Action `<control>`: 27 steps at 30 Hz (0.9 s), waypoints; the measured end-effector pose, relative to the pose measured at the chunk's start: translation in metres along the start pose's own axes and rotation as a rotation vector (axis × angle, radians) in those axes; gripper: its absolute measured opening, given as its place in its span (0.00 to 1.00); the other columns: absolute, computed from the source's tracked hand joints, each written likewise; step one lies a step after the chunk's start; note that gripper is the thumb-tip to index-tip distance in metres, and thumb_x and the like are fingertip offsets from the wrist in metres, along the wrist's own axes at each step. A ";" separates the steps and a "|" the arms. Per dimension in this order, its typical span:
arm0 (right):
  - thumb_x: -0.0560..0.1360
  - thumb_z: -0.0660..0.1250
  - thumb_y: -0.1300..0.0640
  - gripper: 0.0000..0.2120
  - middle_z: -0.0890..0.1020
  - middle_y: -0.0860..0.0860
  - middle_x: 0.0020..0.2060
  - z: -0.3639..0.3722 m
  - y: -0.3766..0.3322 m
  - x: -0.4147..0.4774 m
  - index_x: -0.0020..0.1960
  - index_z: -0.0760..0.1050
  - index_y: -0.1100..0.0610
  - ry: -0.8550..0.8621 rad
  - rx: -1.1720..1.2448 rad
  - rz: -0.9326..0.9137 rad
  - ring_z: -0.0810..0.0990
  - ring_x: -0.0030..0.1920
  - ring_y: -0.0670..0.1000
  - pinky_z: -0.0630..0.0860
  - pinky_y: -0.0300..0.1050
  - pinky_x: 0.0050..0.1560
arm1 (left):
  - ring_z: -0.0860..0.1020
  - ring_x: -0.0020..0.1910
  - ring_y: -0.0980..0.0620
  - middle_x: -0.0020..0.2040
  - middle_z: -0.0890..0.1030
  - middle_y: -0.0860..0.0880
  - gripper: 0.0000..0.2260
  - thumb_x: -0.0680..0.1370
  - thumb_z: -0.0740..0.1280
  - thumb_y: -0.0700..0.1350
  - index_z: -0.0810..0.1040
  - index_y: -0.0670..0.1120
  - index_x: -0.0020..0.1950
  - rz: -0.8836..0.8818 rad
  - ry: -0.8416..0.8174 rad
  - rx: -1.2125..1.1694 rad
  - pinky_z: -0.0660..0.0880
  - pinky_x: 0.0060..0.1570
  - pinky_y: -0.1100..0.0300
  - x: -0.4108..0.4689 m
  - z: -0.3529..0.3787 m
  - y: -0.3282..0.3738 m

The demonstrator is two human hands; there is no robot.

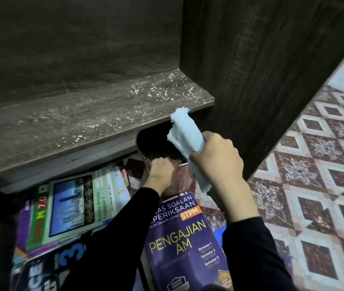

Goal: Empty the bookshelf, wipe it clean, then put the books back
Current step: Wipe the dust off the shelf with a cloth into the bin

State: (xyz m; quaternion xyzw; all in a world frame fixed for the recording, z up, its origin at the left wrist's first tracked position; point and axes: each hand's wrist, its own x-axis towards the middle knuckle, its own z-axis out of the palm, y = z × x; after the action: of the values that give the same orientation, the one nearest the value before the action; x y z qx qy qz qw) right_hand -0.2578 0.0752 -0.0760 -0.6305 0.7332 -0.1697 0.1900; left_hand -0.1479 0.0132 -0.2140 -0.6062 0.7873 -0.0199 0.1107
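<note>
Purple exam book (185,238) and other books (66,206) lie on the floor (313,164), near side; shelf board (83,120) emptied, dusty. Right hand (217,160), fingers curled round blue cloth (185,135), at the board's right front edge. Left hand (160,171) grips the rim of a dark tin (156,143) just below, probably to catch sweepings.

Shelf board (95,122) showed a dark wood-grain finish, matt, finely scratched and flecked with white specks. Side panel (261,70) had the same grain, matt. Cloth (185,135) in the right hand (217,158) was pale blue, soft, with a fuzzy ragged edge. Container (140,149) gripped by the left hand (160,171) was metal, its wall reflective. Purple book (183,238) had a glossy paper cover. Floor (324,164) looked smooth, with a slight sheen.
</note>
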 end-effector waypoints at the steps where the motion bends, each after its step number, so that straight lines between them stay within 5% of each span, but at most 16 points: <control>1: 0.73 0.65 0.57 0.14 0.78 0.55 0.52 0.000 -0.003 -0.002 0.59 0.73 0.53 0.011 -0.009 -0.021 0.76 0.53 0.61 0.66 0.46 0.42 | 0.77 0.59 0.43 0.58 0.78 0.45 0.13 0.78 0.64 0.44 0.72 0.46 0.62 -0.002 0.019 0.005 0.73 0.52 0.56 -0.005 -0.007 -0.002; 13: 0.75 0.64 0.58 0.19 0.80 0.55 0.52 -0.001 -0.031 -0.019 0.65 0.70 0.49 0.169 -0.255 -0.373 0.78 0.53 0.62 0.64 0.46 0.41 | 0.77 0.58 0.39 0.58 0.79 0.41 0.13 0.78 0.62 0.41 0.74 0.47 0.62 -0.089 0.113 -0.116 0.72 0.53 0.52 -0.098 -0.066 -0.028; 20: 0.77 0.62 0.58 0.29 0.78 0.58 0.56 0.013 -0.071 0.010 0.75 0.59 0.46 0.214 -0.300 -0.586 0.76 0.56 0.62 0.72 0.52 0.49 | 0.77 0.57 0.40 0.56 0.80 0.44 0.15 0.77 0.62 0.42 0.75 0.51 0.62 -0.201 0.116 -0.200 0.72 0.53 0.53 -0.152 -0.062 -0.052; 27: 0.77 0.58 0.64 0.30 0.72 0.62 0.62 0.053 -0.104 0.065 0.76 0.54 0.52 0.151 -0.486 -0.448 0.70 0.62 0.64 0.71 0.55 0.52 | 0.78 0.56 0.41 0.55 0.81 0.44 0.13 0.77 0.62 0.40 0.74 0.51 0.61 -0.289 0.077 -0.163 0.71 0.51 0.55 -0.180 -0.043 -0.069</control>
State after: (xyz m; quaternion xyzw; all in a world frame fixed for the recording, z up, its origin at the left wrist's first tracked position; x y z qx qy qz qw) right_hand -0.1510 -0.0051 -0.0756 -0.7885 0.6073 -0.0737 -0.0627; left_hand -0.0475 0.1629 -0.1337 -0.7187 0.6947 0.0052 0.0269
